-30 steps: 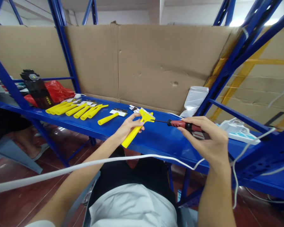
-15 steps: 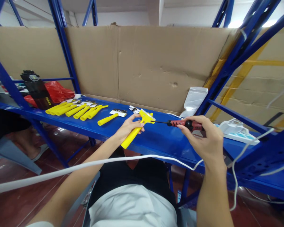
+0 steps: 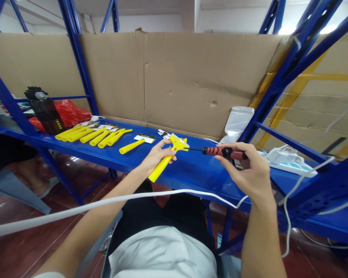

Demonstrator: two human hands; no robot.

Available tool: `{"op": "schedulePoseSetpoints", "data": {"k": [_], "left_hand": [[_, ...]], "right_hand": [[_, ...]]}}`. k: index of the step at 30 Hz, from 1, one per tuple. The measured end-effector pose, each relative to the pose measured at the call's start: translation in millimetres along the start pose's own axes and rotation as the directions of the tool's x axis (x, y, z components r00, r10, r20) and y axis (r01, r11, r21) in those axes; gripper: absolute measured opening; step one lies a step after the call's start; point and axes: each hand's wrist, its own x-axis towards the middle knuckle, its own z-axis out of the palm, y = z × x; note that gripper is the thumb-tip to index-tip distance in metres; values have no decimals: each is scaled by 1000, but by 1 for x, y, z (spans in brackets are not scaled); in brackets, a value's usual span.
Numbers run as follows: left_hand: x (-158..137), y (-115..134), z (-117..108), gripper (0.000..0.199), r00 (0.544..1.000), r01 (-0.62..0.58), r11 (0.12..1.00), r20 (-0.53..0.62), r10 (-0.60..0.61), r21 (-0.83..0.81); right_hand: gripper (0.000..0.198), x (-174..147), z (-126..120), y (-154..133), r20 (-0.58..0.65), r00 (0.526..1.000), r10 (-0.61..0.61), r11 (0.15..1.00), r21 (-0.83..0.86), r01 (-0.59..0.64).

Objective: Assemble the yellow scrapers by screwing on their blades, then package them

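Observation:
My left hand (image 3: 159, 154) is closed around a yellow scraper (image 3: 161, 168) just below its head, with the handle slanting down to the left. In my right hand (image 3: 251, 166) is a red and black screwdriver (image 3: 216, 151), lying nearly level. Its thin shaft points left, and the tip meets the right side of the scraper's head. A single yellow scraper (image 3: 132, 146) with a light blade part lies on the blue shelf left of my hands. Farther left rests a row of several more yellow scrapers (image 3: 88, 136). Small black and white pieces (image 3: 164, 134) lie behind my left hand.
The blue shelf (image 3: 197, 173) is backed by a cardboard panel (image 3: 176, 77). A dark bottle (image 3: 45, 112) and a red bag (image 3: 75, 112) stand left. At right are a white pouch (image 3: 239, 123) and a power strip (image 3: 292, 164). A white cable (image 3: 118, 197) crosses in front.
The screwdriver handle has turned in my right hand, and my fingers have shifted slightly left. The scraper and my left hand stay almost in place.

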Motion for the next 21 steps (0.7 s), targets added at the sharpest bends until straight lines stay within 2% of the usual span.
{"op": "schedulePoseSetpoints", "data": {"k": [3,6,8,10,13,16,21], "left_hand": [[0,-1,0,61,1000,-4,1000,17,4,4],[-1,-3,-1,59,1000,-6,1000,20,6,8],[-1,-3,-2,59,1000,-1,1000,13,1,7],[0,-3,-3,59,1000,8,1000,-3,-8,1],[0,-2,-3,60,999,20,1000,-27,-20,-17],[0,-1,-2,63,998,31,999,-57,-34,-38],[0,0,-2,63,997,41,999,-64,-43,-35]], "right_hand": [[31,0,2,4,-58,996,-64,996,-72,60],[39,-1,5,8,-106,993,-43,993,-117,30],[43,0,7,8,-82,996,23,998,-48,-27],[49,0,10,7,9,997,80,992,94,-80],[52,0,15,7,97,991,95,954,275,-119],[46,-1,21,13,30,995,96,951,292,-100],[52,-2,31,21,-127,986,103,991,101,-91]]}}
